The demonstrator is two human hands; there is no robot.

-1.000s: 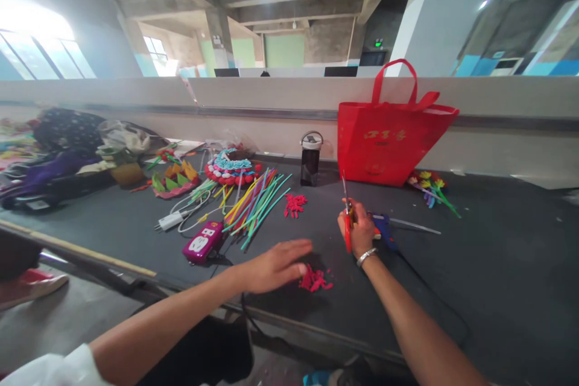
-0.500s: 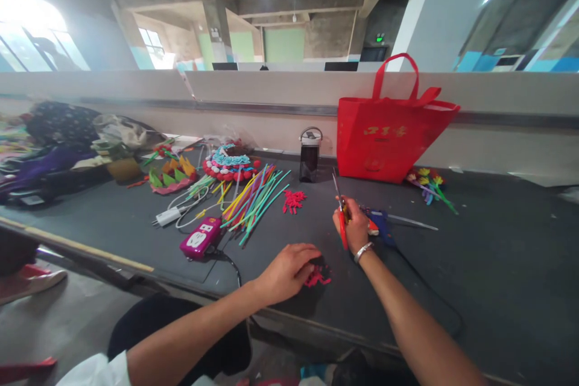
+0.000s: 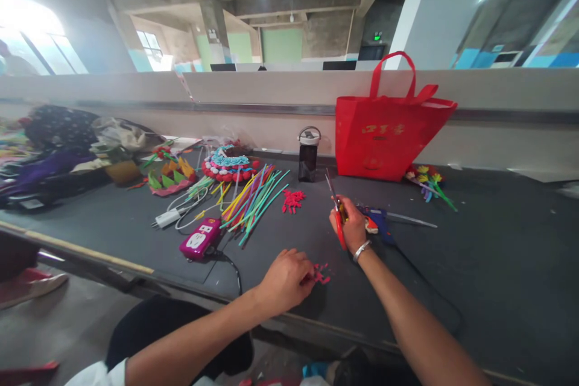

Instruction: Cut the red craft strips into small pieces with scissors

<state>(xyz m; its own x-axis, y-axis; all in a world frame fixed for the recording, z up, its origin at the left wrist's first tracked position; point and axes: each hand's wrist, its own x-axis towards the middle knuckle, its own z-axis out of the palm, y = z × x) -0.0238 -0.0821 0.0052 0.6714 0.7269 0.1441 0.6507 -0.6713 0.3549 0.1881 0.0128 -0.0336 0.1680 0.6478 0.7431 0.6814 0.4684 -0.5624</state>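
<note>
My left hand (image 3: 289,277) rests near the front edge of the dark table, fingers curled at a small heap of red-pink cut pieces (image 3: 322,274). What lies inside those fingers is hidden, though some pieces show beside the fingertips. My right hand (image 3: 350,223), with a silver bracelet at the wrist, is closed around scissors (image 3: 340,230) with red handles, their blades pointing up and away from me. A second heap of red-pink pieces (image 3: 294,200) lies farther back. Just right of my right hand is a blue glue gun (image 3: 383,226) with a clear stick in its rear.
A red bag (image 3: 389,139) and a dark bottle (image 3: 308,163) stand by the partition. Colourful pipe cleaners (image 3: 257,202), a purple box (image 3: 201,239) with a cord and a white charger (image 3: 167,217) lie to the left. A small flower bunch (image 3: 429,181) sits at right.
My left hand's fingers have curled in over the near heap, drawing back from their stretched position. My right hand, holding the scissors, has shifted slightly left.
</note>
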